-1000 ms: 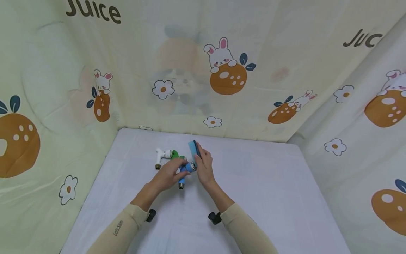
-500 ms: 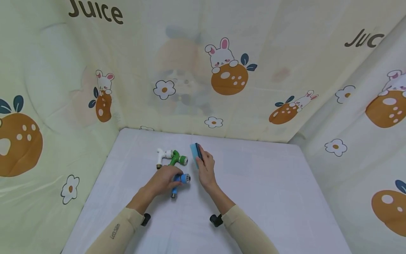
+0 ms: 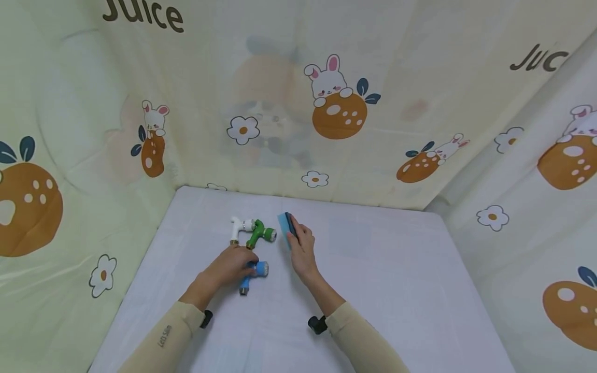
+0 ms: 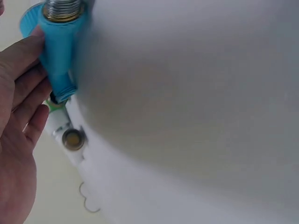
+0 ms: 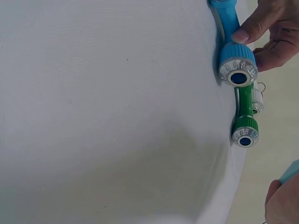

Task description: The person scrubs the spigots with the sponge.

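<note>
Evidently gripping the blue tap (image 4: 60, 53) in the left hand (image 3: 231, 264), pinched between thumb and fingers close to the ribbed head (image 3: 263, 269), low over the table (image 3: 396, 280) and left of its middle. Hard to tell whether touching the surface or just above it. Gripping, in the right hand (image 3: 304, 252), what looks like a sponge (image 3: 284, 226), on edge and clear of all three taps.

Likely in the middle of settling the blue tap, judging by the low hold. To do this well, bring head and threaded end (image 3: 243, 291) down together, gently, to avoid tipping onto either one. Leave a gap from the green tap (image 3: 261, 234) and the white tap (image 3: 239, 228), lying just beyond, close beside each other. Mind the knuckles too, being near the metal ends of both. Loosen the left thumb only after feeling firm contact, then lift the fingers straight away without dragging. Meanwhile, hold the sponge off to the right, away from the green tap. For any wiping, turn the pale side toward the blue tap, brace firmly against rolling, and press lightly first.
</note>
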{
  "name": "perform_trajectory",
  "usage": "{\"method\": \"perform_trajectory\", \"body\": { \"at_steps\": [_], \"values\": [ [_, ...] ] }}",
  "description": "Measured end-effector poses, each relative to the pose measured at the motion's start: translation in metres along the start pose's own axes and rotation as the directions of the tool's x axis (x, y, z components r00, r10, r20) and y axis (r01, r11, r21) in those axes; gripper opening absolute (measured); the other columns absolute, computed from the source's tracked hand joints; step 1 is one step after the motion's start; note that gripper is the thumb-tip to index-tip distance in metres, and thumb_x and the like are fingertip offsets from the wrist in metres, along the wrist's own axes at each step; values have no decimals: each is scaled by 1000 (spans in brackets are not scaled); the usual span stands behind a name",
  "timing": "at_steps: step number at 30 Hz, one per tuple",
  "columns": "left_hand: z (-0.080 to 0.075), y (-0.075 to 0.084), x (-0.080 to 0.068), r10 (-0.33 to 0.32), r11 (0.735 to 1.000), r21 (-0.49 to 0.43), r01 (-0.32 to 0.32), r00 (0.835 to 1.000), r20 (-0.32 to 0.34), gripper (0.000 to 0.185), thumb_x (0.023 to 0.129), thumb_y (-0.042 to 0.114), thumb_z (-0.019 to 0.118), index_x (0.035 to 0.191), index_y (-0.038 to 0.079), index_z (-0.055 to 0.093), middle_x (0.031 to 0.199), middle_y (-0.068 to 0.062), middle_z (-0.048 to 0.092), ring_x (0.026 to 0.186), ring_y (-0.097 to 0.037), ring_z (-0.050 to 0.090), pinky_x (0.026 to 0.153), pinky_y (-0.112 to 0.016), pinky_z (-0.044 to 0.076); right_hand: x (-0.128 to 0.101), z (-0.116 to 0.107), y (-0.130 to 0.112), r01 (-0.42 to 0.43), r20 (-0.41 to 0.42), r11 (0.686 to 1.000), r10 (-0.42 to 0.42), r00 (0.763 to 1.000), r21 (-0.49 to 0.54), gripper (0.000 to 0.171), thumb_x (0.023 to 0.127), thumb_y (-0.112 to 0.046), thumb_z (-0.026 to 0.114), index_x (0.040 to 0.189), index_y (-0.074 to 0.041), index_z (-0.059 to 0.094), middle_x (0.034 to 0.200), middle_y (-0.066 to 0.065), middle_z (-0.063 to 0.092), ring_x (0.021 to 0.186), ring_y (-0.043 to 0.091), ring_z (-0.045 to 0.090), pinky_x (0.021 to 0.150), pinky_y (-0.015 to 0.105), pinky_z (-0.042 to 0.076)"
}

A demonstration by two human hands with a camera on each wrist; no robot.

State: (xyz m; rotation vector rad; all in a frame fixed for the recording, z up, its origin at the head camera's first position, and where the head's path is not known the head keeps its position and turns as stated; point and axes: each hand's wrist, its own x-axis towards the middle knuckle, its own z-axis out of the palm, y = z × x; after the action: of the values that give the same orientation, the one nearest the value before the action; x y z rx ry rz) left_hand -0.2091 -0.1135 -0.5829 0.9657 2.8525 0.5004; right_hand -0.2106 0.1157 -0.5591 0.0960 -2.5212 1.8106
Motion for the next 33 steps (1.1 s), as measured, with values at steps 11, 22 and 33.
{"method": "perform_trajectory", "body": {
  "at_steps": [11, 22, 33],
  "values": [
    [-19, -9, -1, -96, 995, -13, 97, 991, 97, 26, 80, 28, 90, 103, 20, 82, 104, 7, 78, 102, -17, 65, 99, -46, 39, -3, 0, 3, -6, 4, 1000, 6, 1000, -9, 52, 111, -36, 44, 163, -33, 35, 157, 13, 36, 143, 32, 30, 115, 57, 30],
    [-28, -3, 17, -263, 946, -178, 272, 962, 72, 32, 86, 17, 76, 117, 14, 73, 113, -3, 68, 104, -22, 59, 95, -50, 35, -2, -1, 6, 1, 1, 1000, -1, 1000, -12, 53, 111, -36, 44, 163, -33, 35, 157, 12, 36, 142, 31, 31, 115, 55, 31],
    [10, 22, 52, -421, 904, -134, 406, 900, -111, 79, 95, 45, 73, 161, 17, 40, 160, -23, 37, 145, -47, 37, 112, -65, 31, -1, -1, 6, 33, 12, 999, -33, 999, -4, 52, 112, -32, 45, 162, -29, 37, 156, 14, 37, 142, 31, 30, 111, 50, 33]
  ]
}}
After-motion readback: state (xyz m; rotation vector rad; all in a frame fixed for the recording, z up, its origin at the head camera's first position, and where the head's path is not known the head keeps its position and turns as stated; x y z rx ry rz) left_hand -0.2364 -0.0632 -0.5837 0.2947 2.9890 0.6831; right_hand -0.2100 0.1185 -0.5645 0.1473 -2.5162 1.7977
